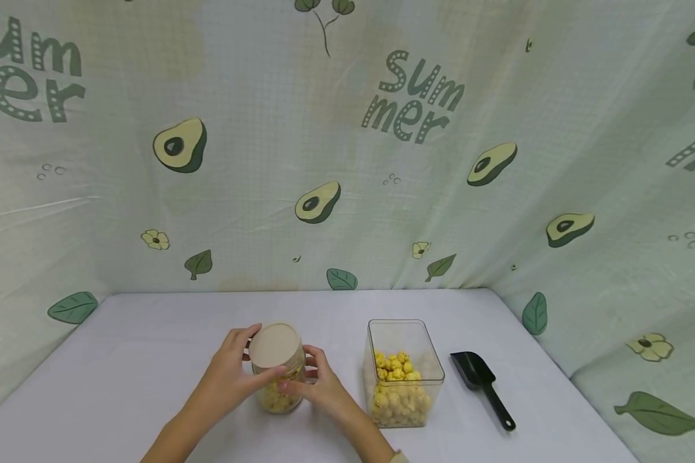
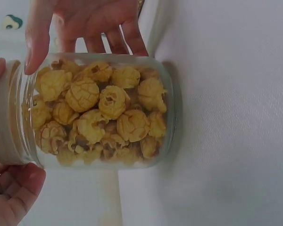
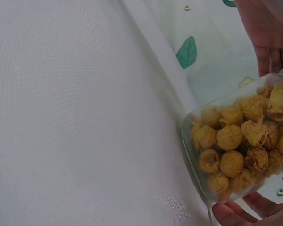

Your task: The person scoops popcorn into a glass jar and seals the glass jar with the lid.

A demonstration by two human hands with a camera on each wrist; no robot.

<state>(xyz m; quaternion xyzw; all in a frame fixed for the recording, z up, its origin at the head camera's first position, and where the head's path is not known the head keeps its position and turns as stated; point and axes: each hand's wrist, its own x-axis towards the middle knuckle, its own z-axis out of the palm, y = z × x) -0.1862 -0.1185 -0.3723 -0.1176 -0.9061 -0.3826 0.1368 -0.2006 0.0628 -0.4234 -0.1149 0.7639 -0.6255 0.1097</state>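
A clear jar of caramel popcorn stands upright on the white table, a pale beige lid on its top. My left hand holds the lid from the left, fingers behind and thumb across the front. From the right, my right hand grips the jar just below the lid, its thumb on the front. In the right wrist view, the jar's base is on the table, and the lid is mostly out of frame.
Right of the jar stands an open clear square container partly filled with yellow popcorn. Farther right lies a black scoop. A patterned cloth hangs behind and beside the white table.
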